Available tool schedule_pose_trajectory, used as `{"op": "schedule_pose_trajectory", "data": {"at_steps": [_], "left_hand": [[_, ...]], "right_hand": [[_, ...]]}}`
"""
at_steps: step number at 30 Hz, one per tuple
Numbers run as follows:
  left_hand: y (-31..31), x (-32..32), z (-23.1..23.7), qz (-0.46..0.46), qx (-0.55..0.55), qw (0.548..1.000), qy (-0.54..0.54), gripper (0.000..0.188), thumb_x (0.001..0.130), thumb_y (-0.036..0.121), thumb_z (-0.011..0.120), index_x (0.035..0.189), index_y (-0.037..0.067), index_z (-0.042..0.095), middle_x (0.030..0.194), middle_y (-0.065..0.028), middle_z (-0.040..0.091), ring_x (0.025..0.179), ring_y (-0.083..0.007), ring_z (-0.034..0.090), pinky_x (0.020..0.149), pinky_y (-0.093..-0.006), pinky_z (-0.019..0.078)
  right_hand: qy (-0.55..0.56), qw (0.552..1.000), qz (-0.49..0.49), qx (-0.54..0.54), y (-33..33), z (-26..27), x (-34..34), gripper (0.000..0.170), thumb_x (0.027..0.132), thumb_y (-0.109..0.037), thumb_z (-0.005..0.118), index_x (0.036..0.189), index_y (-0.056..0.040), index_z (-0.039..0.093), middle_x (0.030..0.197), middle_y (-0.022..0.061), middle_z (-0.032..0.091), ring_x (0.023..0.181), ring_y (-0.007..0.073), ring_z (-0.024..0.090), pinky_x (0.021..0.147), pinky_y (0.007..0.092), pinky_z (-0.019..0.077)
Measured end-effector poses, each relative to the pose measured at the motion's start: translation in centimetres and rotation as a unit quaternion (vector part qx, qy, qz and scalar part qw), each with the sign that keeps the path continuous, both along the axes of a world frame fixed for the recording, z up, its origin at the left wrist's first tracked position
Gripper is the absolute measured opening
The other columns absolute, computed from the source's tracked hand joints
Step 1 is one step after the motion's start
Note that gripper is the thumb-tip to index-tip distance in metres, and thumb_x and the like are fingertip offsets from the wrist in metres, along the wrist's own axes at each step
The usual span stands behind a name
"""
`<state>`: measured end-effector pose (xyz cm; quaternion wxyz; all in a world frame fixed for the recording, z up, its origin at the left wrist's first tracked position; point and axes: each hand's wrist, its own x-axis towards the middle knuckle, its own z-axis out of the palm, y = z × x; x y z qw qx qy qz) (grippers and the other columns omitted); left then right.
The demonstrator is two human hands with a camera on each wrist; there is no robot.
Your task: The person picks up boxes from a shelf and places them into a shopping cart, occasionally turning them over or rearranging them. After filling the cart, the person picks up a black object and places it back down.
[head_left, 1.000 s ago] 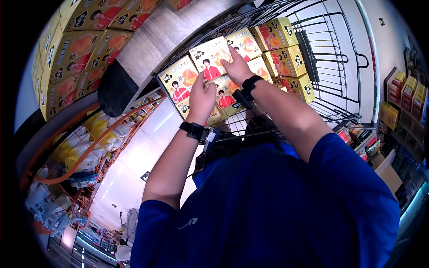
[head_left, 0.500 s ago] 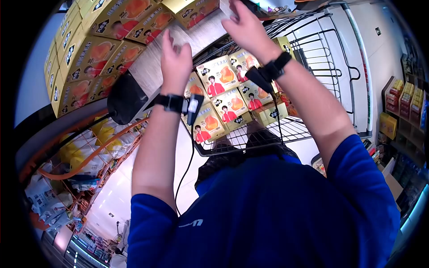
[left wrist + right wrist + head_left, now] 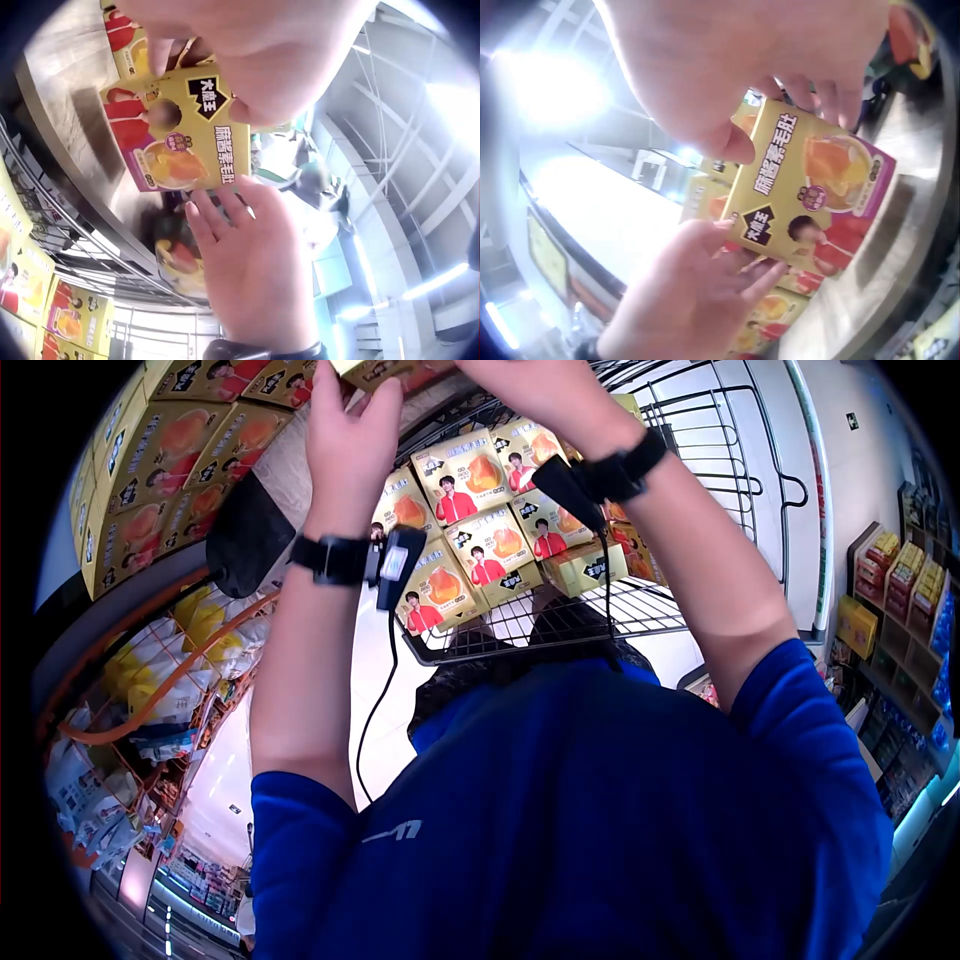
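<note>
At the top edge of the head view, a gold snack carton (image 3: 395,374) sits between my two hands. My left hand (image 3: 350,450) grips one end of it, and my right hand (image 3: 555,405) is at the other end. In the left wrist view the carton (image 3: 176,135) shows its printed face, with a red-clad figure and a food bowl. My left thumb (image 3: 251,112) lies by its upper edge. From the right wrist, the right thumb (image 3: 739,146) lies along the carton's edge, with its fingers (image 3: 829,97) at the far side.
Below my hands stands a black wire shopping cart (image 3: 705,445) with several matching cartons (image 3: 465,475) packed inside. A tall stack of such cartons (image 3: 160,450) rises at left beside a wood-grain surface (image 3: 285,470). An orange-framed rack (image 3: 165,700) with bags is at lower left.
Both hands left a carton in the cart and moved up and forward, spread apart with nothing held. Now they have closed in on another carton over the wood-grain surface.
</note>
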<state>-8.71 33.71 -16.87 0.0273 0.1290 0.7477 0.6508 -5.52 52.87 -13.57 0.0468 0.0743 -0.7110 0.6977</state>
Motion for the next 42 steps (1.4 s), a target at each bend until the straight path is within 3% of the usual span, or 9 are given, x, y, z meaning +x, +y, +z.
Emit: {"op": "schedule_pose_trajectory", "data": {"at_steps": [4,9,13,15,22,27,32,36,42], "left_hand": [[-1.0,7.5,2.5,-0.002,-0.006,0.998,-0.055,0.048,0.092,0.006,0.062,0.135,-0.004,0.043,0.127,-0.0187,0.059,0.116,-0.0232,0.059,0.095,-0.0326,0.0491],[-2.3,17.0,1.6,-0.07,-0.028,0.969,-0.235,0.049,0.092,0.013,0.063,0.13,-0.006,0.039,0.126,-0.0236,0.058,0.119,-0.0256,0.058,0.094,-0.0325,0.0498],[-5.0,21.0,-1.4,-0.123,-0.1,0.882,-0.443,0.048,0.097,0.012,0.053,0.14,-0.002,0.036,0.127,-0.0189,0.057,0.112,-0.0199,0.059,0.096,-0.0296,0.0478],[-5.9,21.9,-3.5,-0.144,0.016,0.806,-0.573,0.051,0.097,0.015,0.053,0.143,-0.001,0.036,0.13,-0.0142,0.055,0.116,-0.0178,0.056,0.101,-0.0291,0.0449],[-5.9,23.8,-7.7,-0.23,-0.038,0.77,-0.594,0.046,0.095,0.019,0.056,0.135,-0.001,0.042,0.133,-0.0103,0.051,0.123,-0.0153,0.049,0.107,-0.0296,0.0373],[-6.4,25.4,-14.6,-0.203,-0.09,0.801,-0.556,0.04,0.093,0.015,0.056,0.128,-0.003,0.049,0.107,-0.0038,0.061,0.083,-0.0063,0.055,0.07,-0.0199,0.0472],[-6.4,26.1,-15.6,-0.241,-0.025,0.84,-0.485,0.043,0.093,0.014,0.054,0.134,0.001,0.048,0.112,0.0008,0.061,0.085,-0.004,0.052,0.072,-0.0181,0.0426],[-8.9,24.5,-11.3,-0.29,-0.113,0.811,-0.495,0.037,0.095,0.027,0.058,0.123,0.003,0.058,0.115,-0.002,0.064,0.1,-0.0082,0.058,0.081,-0.0183,0.0449],[-17.0,22.3,-6.4,-0.172,0.06,0.842,-0.507,0.025,0.099,0.018,0.051,0.114,-0.001,0.06,0.114,-0.0099,0.066,0.106,-0.0171,0.064,0.092,-0.0288,0.0513]], "right_hand": [[-0.02,0.967,-0.073,0.242,1.1,1.1,6.9,0.061,0.088,-0.029,0.066,0.136,0.0028,0.044,0.126,0.0237,0.055,0.11,0.0303,0.059,0.092,0.0353,0.0493],[-0.325,0.939,-0.024,0.106,1.1,-0.3,16.4,0.068,0.089,-0.031,0.068,0.138,0.0075,0.038,0.117,0.0195,0.061,0.105,0.0239,0.062,0.09,0.0324,0.0496],[-0.427,0.883,0.037,0.192,0.2,-1.9,21.5,0.068,0.088,-0.033,0.069,0.136,0.006,0.04,0.117,0.022,0.061,0.105,0.0268,0.063,0.089,0.0334,0.0493],[-0.45,0.856,0.07,0.243,-0.5,-3.5,23.0,0.067,0.086,-0.035,0.068,0.13,0.0097,0.043,0.11,0.0253,0.063,0.101,0.0304,0.064,0.088,0.0342,0.0499],[-0.468,0.841,0.136,0.234,-1.9,-11.1,23.9,0.079,0.081,-0.023,0.069,0.135,0.018,0.029,0.114,0.0307,0.061,0.106,0.0345,0.063,0.093,0.0346,0.0497],[-0.461,0.839,0.09,0.273,-3.0,-14.2,24.6,0.07,0.081,-0.034,0.069,0.125,0.0153,0.045,0.109,0.0295,0.064,0.102,0.0332,0.064,0.089,0.0351,0.0495],[-0.424,0.826,0.111,0.355,-1.6,-16.5,25.4,0.066,0.083,-0.031,0.064,0.131,0.0097,0.043,0.111,0.029,0.064,0.105,0.0384,0.062,0.093,0.0398,0.0483],[-0.356,0.868,0.082,0.337,-0.8,-14.4,26.6,0.055,0.084,-0.026,0.06,0.128,0.0044,0.049,0.112,0.0259,0.065,0.105,0.0371,0.063,0.092,0.0396,0.0485],[-0.382,0.874,0.036,0.298,1.0,-11.2,27.5,0.048,0.089,-0.028,0.062,0.124,0.005,0.056,0.103,0.0186,0.069,0.092,0.0239,0.067,0.081,0.032,0.052]]}}
